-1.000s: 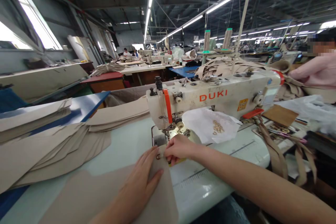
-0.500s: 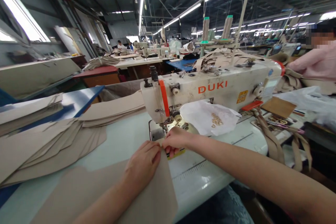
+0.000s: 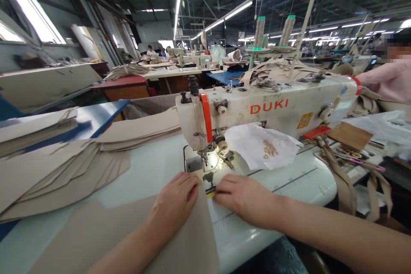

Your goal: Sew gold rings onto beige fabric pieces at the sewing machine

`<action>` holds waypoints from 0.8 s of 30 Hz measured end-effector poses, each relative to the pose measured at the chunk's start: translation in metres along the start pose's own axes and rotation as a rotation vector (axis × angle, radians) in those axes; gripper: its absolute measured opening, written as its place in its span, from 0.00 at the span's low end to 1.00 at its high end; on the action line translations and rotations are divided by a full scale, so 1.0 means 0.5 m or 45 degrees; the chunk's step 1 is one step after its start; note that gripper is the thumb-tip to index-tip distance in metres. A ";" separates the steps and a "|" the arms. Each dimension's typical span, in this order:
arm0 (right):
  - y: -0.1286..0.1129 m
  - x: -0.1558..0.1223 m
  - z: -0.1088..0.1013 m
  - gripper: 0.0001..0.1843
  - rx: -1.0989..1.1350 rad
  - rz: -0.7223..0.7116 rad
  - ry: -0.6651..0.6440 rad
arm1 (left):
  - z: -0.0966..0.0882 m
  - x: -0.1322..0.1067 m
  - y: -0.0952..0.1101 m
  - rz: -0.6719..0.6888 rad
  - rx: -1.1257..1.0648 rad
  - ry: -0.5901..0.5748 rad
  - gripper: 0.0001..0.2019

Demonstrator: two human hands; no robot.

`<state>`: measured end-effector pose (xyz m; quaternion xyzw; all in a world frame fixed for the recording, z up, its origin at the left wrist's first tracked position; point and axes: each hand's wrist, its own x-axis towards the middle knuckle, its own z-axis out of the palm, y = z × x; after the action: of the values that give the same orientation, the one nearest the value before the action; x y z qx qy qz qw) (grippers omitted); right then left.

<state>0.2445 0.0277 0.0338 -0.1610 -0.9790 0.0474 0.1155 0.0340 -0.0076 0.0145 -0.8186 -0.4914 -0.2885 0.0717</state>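
A large beige fabric panel [image 3: 186, 235] lies on the pale green sewing table, its upper corner just in front of the sewing machine's needle area [image 3: 205, 160]. My left hand [image 3: 178, 195] rests on that corner, fingers together and closed on the panel's edge. To its right, my right hand [image 3: 244, 199] is low over the front of the metal needle plate [image 3: 218, 171], beside a yellow strip [image 3: 210, 195]. Its fingers curl downward and their tips are hidden, so what they hold, if anything, does not show. A gap separates the two hands.
Stacked beige panels [image 3: 54, 175] lie at left, with another stack [image 3: 141, 130] behind. Small gold rings [image 3: 270, 149] sit on white plastic [image 3: 240, 143] beneath the machine arm [image 3: 272, 107]. Fabric straps [image 3: 334, 175] hang at right. A co-worker in a pink top [image 3: 396, 75] sits beyond.
My right hand has moved right and toward me, away from the panel's corner, uncovering the needle plate. My left hand stays on the panel. The view has shifted slightly.
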 end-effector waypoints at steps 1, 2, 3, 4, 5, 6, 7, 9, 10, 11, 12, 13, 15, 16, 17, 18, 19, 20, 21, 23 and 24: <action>-0.003 -0.009 0.001 0.08 -0.094 -0.124 0.005 | 0.001 -0.001 0.000 0.009 -0.004 0.010 0.09; -0.005 -0.013 0.003 0.09 -0.144 -0.197 0.013 | 0.001 -0.002 -0.001 0.016 -0.005 0.015 0.09; -0.007 -0.014 0.004 0.09 -0.179 -0.239 0.025 | 0.001 -0.002 -0.001 0.024 -0.004 0.017 0.09; -0.009 -0.011 0.007 0.09 -0.205 -0.259 0.038 | 0.000 -0.001 -0.001 0.032 -0.001 0.019 0.09; -0.011 -0.005 0.010 0.08 -0.220 -0.262 0.061 | -0.001 -0.001 -0.002 0.040 0.005 0.015 0.09; -0.012 0.003 0.015 0.07 -0.224 -0.254 0.091 | -0.002 -0.001 -0.002 0.048 0.011 0.009 0.09; -0.012 0.012 0.020 0.07 -0.219 -0.238 0.132 | -0.003 0.000 -0.003 0.055 0.018 0.001 0.09; -0.011 0.029 0.031 0.09 -0.199 -0.190 0.226 | -0.003 0.000 -0.005 0.065 0.033 -0.008 0.09; -0.009 0.036 0.037 0.09 -0.190 -0.179 0.264 | -0.002 0.000 -0.006 0.067 0.040 -0.017 0.09; -0.008 0.042 0.041 0.08 -0.187 -0.186 0.285 | -0.001 0.000 -0.007 0.068 0.048 -0.024 0.10; -0.006 0.047 0.045 0.06 -0.187 -0.207 0.286 | 0.000 -0.001 -0.009 0.068 0.056 -0.028 0.10; -0.003 0.050 0.048 0.06 -0.187 -0.233 0.273 | 0.001 -0.001 -0.009 0.066 0.062 -0.033 0.10; 0.002 0.051 0.051 0.06 -0.175 -0.287 0.214 | 0.004 -0.003 -0.011 0.062 0.069 -0.036 0.09; 0.004 0.050 0.052 0.07 -0.164 -0.303 0.189 | 0.005 -0.003 -0.011 0.059 0.071 -0.032 0.09; 0.006 0.049 0.053 0.07 -0.153 -0.310 0.175 | 0.006 -0.004 -0.010 0.059 0.072 -0.023 0.09; 0.008 0.048 0.054 0.07 -0.140 -0.313 0.174 | 0.007 -0.005 -0.010 0.059 0.072 -0.015 0.09; 0.009 0.047 0.054 0.07 -0.126 -0.317 0.179 | 0.007 -0.005 -0.009 0.061 0.073 -0.003 0.09; 0.010 0.046 0.055 0.08 -0.111 -0.317 0.189 | 0.008 -0.006 -0.008 0.063 0.074 0.009 0.09; 0.010 0.045 0.057 0.09 -0.098 -0.314 0.198 | 0.008 -0.006 -0.007 0.064 0.076 0.017 0.09; 0.010 0.046 0.059 0.10 -0.078 -0.306 0.213 | 0.008 -0.005 -0.004 0.065 0.079 0.014 0.10; 0.009 0.046 0.059 0.10 -0.072 -0.302 0.219 | 0.008 -0.005 -0.004 0.065 0.082 0.007 0.10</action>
<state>0.2176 0.0380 0.0094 -0.0509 -0.9786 -0.0079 0.1991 0.0332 -0.0069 0.0098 -0.8273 -0.4792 -0.2731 0.1067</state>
